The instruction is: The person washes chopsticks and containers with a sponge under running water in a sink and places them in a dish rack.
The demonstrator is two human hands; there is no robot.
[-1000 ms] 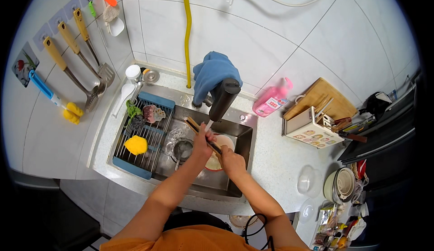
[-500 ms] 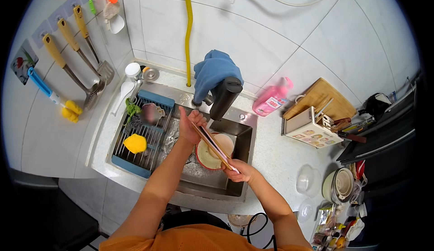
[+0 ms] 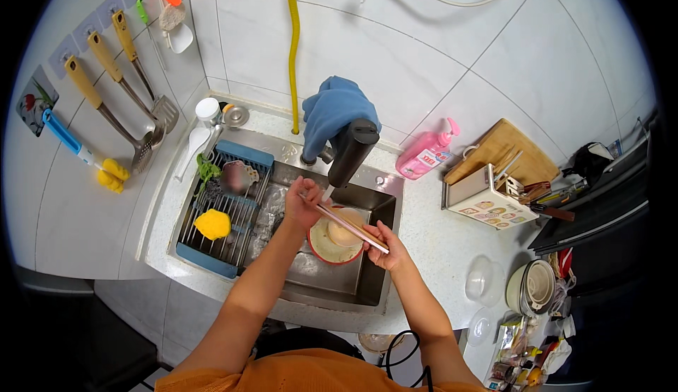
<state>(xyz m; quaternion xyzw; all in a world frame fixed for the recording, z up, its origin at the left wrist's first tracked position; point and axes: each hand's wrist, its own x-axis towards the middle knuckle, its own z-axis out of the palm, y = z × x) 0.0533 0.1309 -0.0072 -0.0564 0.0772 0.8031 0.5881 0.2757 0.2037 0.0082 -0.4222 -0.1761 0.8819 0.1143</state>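
Over the sink (image 3: 311, 282), a bundle of chopsticks (image 3: 352, 227) slants from upper left to lower right between my hands. My left hand (image 3: 302, 203) is closed round their upper end, just below the dark faucet (image 3: 353, 153). My right hand (image 3: 388, 246) grips the lower end, with the tips showing past its fingers. A thin stream of water falls from the faucet near my left hand. Beneath the chopsticks, a red-rimmed bowl (image 3: 326, 252) stands in the sink with a smaller pale bowl (image 3: 342, 235) in it; the chopsticks partly cover both.
Across the sink's left side sits a drying rack (image 3: 205, 251) with a yellow cloth (image 3: 212, 224) and green leaves (image 3: 207, 169). A blue cloth (image 3: 340, 113) drapes the faucet's base. At right stand a pink pump bottle (image 3: 426, 153), a utensil holder (image 3: 487, 196) and a cutting board (image 3: 505, 148).
My right hand has moved right and slightly up, and my left hand slightly right and down. The chopsticks, spread before, now lie close together at a flatter slant.
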